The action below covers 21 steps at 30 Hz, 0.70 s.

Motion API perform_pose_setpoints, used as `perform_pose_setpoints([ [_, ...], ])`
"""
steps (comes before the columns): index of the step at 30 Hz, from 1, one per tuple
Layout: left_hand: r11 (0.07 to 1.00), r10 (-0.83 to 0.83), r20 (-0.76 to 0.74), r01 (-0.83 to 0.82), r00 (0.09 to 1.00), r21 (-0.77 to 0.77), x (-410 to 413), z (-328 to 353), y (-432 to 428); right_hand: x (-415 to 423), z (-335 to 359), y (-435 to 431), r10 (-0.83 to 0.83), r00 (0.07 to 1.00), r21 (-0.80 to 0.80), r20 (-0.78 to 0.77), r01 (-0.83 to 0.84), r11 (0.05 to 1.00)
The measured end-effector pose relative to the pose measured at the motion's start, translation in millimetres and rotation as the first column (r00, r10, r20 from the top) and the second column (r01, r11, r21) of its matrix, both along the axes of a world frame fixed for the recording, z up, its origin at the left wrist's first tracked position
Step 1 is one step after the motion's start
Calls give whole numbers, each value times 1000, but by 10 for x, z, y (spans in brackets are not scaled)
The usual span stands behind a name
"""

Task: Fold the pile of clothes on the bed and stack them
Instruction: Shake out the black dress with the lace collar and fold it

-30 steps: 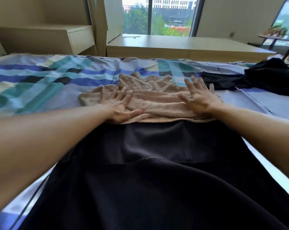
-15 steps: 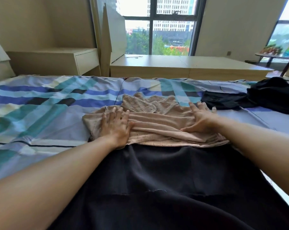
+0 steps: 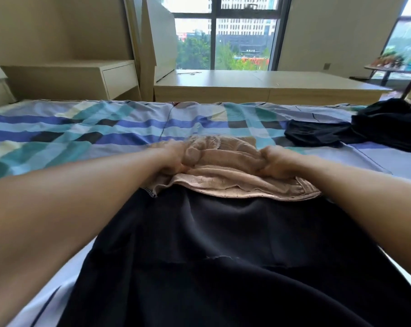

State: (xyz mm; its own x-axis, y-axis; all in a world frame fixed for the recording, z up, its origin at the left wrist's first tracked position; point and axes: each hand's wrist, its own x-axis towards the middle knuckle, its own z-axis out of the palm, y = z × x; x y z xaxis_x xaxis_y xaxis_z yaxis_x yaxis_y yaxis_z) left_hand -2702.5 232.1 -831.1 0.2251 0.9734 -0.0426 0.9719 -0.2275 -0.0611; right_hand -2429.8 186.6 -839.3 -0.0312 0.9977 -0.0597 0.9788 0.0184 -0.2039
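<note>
Half a second ago both hands lay flat on the beige knit top [image 3: 225,182]; now the left hand [image 3: 173,159] curls round its left side and the right hand [image 3: 274,162] round its right, gathering the far part toward the near hem. The top sits at twelve o'clock on the bed [image 3: 81,133], its hem overlapping a dark garment [image 3: 223,244] spread toward six o'clock. I judge this fold half made, nothing stacked in view, and the black heap [image 3: 383,128] at two o'clock still unfolded.

Single head-worn view (wide-angle), close behind left hand [image 3: 173,156] and right hand [image 3: 277,161], facing forward and down; window [image 3: 244,43] far beyond them.
</note>
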Motion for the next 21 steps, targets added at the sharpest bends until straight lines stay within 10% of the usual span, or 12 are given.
perform_pose_setpoints([
  [4,984,-125,-138,141,982,107,-77,484,-232,-134,327,-307,-55,979,213,197,12,977],
  [9,757,-13,-73,57,997,651,-120,1920,-294,-202,1581,-393,-210,978,689,-16,163,706],
  [21,907,-263,165,186,951,377,-563,1809,-2284,-253,1504,-2302,121,993,443,-16,-101,891],
])
